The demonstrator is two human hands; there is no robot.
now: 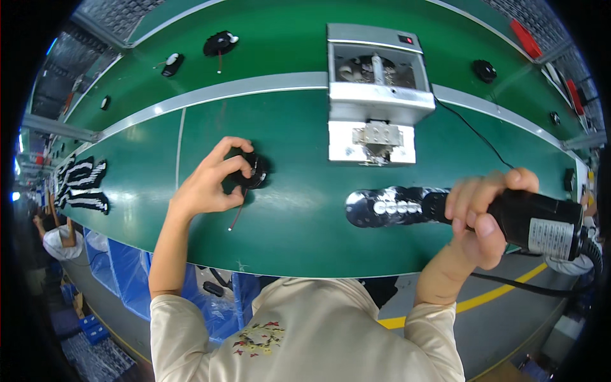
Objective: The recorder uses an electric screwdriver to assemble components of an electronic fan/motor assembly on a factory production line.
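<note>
My left hand [213, 181] grips a small round black fan part [252, 172] resting on the green conveyor belt [299, 223]; a thin wire [237, 218] trails from the part toward me. My right hand [480, 213] is wrapped around a black electric screwdriver [541, 223] with a label and a cable running off to the right. Just left of that hand lies an overlapping row of round black discs with white centres [391, 207].
A grey metal machine [375, 86] with a white base plate stands on the belt ahead. Other black fan parts [219, 43] lie on the far belt. Black and white pieces [79, 184] are stacked at the left. A cable [474, 130] crosses the belt.
</note>
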